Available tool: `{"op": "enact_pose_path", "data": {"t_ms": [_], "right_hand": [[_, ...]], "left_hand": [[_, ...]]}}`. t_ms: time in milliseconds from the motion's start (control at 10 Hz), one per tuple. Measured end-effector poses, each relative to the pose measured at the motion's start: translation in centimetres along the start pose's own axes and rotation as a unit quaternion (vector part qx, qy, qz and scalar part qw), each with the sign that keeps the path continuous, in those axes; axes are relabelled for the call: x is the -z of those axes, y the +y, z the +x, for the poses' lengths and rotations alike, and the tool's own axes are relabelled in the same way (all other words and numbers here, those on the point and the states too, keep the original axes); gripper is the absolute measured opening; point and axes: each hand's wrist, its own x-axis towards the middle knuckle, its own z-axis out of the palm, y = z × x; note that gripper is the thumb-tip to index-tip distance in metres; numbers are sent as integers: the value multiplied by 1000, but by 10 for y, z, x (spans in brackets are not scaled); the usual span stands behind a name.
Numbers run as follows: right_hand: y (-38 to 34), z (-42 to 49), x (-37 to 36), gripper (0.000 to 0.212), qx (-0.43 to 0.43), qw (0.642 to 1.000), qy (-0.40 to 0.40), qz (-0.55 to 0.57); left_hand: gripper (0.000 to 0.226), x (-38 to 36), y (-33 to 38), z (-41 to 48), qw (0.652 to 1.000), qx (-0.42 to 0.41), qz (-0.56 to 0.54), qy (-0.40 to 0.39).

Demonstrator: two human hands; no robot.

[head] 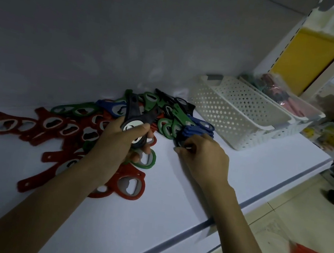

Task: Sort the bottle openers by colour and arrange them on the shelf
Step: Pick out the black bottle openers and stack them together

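L hand (118, 141) – grip closed round a stack of black plastic bottle openers (132, 111), over the mixed red/green pile (73, 127) on the white shelf (163, 199). R hand (204, 158) – grip pinching a dark opener (179, 139) just beside the blue opener stack (199, 128), near a white perforated basket (236, 118)
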Motion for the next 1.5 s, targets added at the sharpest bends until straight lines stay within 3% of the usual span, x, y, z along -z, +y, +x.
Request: {"op": "enact_pose_path", "data": {"t_ms": [200, 300, 400, 500, 600, 700, 800, 900, 1000, 1100, 1200, 1300, 1400, 1500], "right_hand": [[-17, 0, -2, 23, 91, 991, 28, -92], [-22, -8, 4, 19, 113, 980, 164, -1], [-29, -16, 3, 16, 171, 933, 299, 104], [-39, -23, -6, 17, 295, 910, 261, 127], [-42, -23, -12, 16, 326, 915, 190, 146], [-37, -21, -6, 23, 232, 935, 166, 208], [-23, -6, 3, 18, 77, 980, 157, 100], [-6, 11, 0, 21, 13, 996, 55, -70], [-2, 13, -5, 23, 9, 996, 27, -83], [-6, 10, -6, 21, 35, 994, 32, -98], [-14, 5, -3, 18, 89, 988, 122, -38], [-23, -2, -1, 14, 184, 936, 274, 119], [-31, -10, -5, 14, 326, 900, 251, 147], [-35, -12, -12, 14, 417, 888, 155, 117]], "left_hand": [[34, -1, 3, 1, 988, 100, -110, -43], [29, 2, 1, 1, 980, 130, -138, -53], [30, 3, -3, 2, 978, 144, -125, -80], [49, 3, -5, 2, 972, 150, -128, -126], [41, 6, -7, 3, 980, 135, -99, -111], [19, 7, -8, 3, 984, 117, -111, -79], [21, 6, -7, 6, 985, 108, -124, -51], [28, 7, -7, 9, 987, 112, -108, -47], [23, 4, -3, 7, 982, 125, -134, -53], [26, 3, -2, 7, 982, 118, -136, -60], [33, 7, -8, 9, 975, 136, -163, -71], [34, 6, -9, 8, 970, 159, -175, -65], [49, 6, -12, 8, 966, 156, -183, -96], [58, 7, -13, 7, 971, 126, -163, -119]]}}
